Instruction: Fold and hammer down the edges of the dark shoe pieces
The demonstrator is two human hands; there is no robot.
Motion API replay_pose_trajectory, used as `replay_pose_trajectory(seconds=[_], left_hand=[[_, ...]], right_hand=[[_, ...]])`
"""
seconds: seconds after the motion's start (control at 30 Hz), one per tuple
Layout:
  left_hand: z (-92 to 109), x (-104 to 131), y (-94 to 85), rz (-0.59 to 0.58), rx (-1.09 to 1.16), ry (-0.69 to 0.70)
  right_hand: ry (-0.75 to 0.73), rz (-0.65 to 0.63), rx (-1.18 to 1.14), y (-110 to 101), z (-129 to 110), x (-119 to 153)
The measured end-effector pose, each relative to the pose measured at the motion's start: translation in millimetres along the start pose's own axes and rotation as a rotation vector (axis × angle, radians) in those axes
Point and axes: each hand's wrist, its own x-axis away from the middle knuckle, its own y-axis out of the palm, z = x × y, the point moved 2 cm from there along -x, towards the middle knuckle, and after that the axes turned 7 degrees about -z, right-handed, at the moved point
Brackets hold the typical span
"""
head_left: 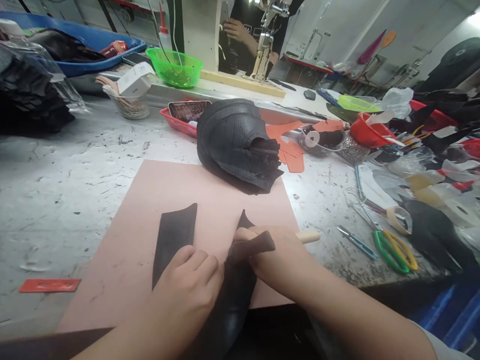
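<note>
Left hand [193, 280] is curled tight, pinching a black strip [234, 300], and the right hand [279, 255] is closed around its folded bit, pale handle [309, 236] poking out beyond. Strip's hanging over the pink mat [120, 250]'s front edge, fwiw.

A smooth black piece [234, 297], its flap [259, 246] curled over, slants between both hands [193, 282].
</note>
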Motion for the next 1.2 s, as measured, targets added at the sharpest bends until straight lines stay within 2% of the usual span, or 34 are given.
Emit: replay_pose_trajectory(seconds=[0.17, 0.3, 0.43, 0.57, 0.7, 0.83, 1.0, 1.1, 1.2], left_hand=[[-7.5, 0.7, -3.2, -0.116, 0.088, -0.023], [-13.9, -0.1, -6.0, -0.236, 0.312, -0.066], [-21.8, 2.0, -0.4, -0.175, 0.425, -0.132], [-27.6, 5.4, 6.8, -0.193, 0.449, -0.071], [-31.2, 5.3, 2.3, -0.154, 0.473, -0.092], [-31.9, 5.8, -5.0, -0.245, 0.410, -0.068], [-34.3, 7.8, -11.9, -0.231, 0.415, -0.017], [-40.0, 9.2, -14.3, -0.303, 0.353, 0.012], [-47.2, 7.1, -16.8, -0.334, 0.406, 0.041]], right_hand=[[-0.044, 0.020, 0.014, -2.4, -2.1, 1.1], [-0.031, -0.019, 0.027, -2.4, -3.6, 2.3], [-0.070, -0.009, 0.020, -2.5, -7.0, 3.4], [-0.063, -0.025, -0.003, -3.6, -9.1, 2.9], [-0.109, -0.029, -0.002, -1.4, -11.5, 1.9], [-0.100, -0.010, 0.032, 0.4, -12.8, 3.6], [-0.099, -0.043, 0.015, -1.2, -18.6, 5.6], [-0.075, -0.047, 0.017, -2.8, -23.2, 4.0], [-0.091, -0.092, -0.025, -2.9, -25.7, 2.1]])
